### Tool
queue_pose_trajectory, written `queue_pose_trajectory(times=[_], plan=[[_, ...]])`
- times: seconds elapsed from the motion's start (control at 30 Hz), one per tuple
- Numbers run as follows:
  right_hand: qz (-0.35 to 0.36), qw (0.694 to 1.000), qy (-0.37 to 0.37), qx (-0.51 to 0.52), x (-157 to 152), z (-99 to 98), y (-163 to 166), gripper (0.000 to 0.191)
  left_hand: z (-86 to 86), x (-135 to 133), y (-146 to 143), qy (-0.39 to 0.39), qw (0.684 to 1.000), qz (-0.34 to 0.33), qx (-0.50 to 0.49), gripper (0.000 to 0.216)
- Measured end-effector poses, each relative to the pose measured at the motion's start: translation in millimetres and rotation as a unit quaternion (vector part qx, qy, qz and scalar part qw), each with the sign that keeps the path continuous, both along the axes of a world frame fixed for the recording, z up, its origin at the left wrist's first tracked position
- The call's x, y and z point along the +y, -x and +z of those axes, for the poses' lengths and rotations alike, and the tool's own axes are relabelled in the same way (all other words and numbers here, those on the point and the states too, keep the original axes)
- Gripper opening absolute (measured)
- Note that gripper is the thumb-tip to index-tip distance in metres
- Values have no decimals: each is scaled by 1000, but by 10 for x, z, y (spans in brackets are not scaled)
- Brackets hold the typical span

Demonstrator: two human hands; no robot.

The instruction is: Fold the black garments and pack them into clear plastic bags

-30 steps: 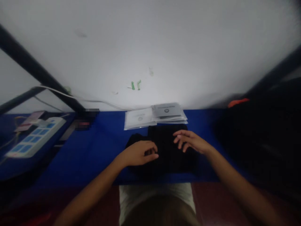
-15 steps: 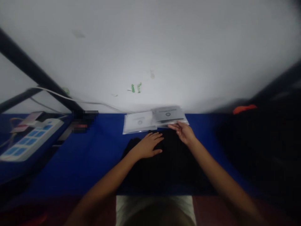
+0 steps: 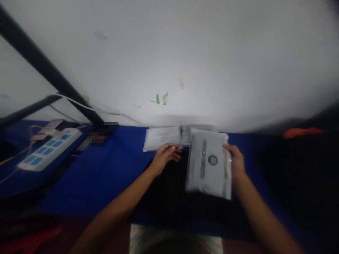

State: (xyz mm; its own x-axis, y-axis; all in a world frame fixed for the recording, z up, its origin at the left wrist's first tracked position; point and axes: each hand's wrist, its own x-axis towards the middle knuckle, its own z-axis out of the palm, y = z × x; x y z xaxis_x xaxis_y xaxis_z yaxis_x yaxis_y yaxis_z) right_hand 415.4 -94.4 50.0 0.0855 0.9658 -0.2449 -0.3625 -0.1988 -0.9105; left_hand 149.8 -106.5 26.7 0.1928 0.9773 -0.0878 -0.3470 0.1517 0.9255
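A grey packet (image 3: 209, 165) in a clear plastic sleeve, with dark lettering and a round dark logo, is raised above the black cloth (image 3: 164, 190). My right hand (image 3: 236, 160) grips it by its right edge. Empty, with fingers loosely bent and apart, my left hand (image 3: 166, 157) hovers over the cloth's left side. Just beyond that hand lies a whitish flat packet (image 3: 161, 137) on the blue table. Another grey packet (image 3: 186, 133) rests by the wall, partly hidden behind the raised one.
A white power strip (image 3: 47, 151) with blue sockets stands at the left. Its neighbour is a dark metal frame (image 3: 53, 74) with a white cable (image 3: 106, 112) running along the wall (image 3: 212, 63). Something orange (image 3: 303, 132) lies on dark material at the right.
My right hand has picked up a grey packet from the pile by the wall, bringing it nearer and turning it. My left hand has lifted and its fingers have curled.
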Motion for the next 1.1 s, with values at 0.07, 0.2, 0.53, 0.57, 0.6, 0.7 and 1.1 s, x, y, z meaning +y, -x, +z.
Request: queue_pose_trajectory(times=[0.07,0.2,0.53,0.57,0.6,0.7,1.1], plan=[[87,992,25,-82,-83,-47,92,18,9,-14,10,39,999,-23,-26,39],[250,957,56,-137,-259,-126,373,19,12,-70,16,82,990,-108,49,49],[291,917,-134,-236,-338,-147,559,34,59,-159,-55,-40,950,-204,234,40],[286,913,-148,-251,-332,-141,557,34,65,-170,-71,-52,949,-198,238,39],[290,909,-152,-258,-327,-133,552,34,71,-178,-80,-62,950,-190,242,39],[315,903,-142,-256,-305,-94,513,33,90,-154,-31,-68,954,-156,247,37],[521,840,18,-151,-127,17,83,25,135,204,548,-9,975,-9,221,34]])
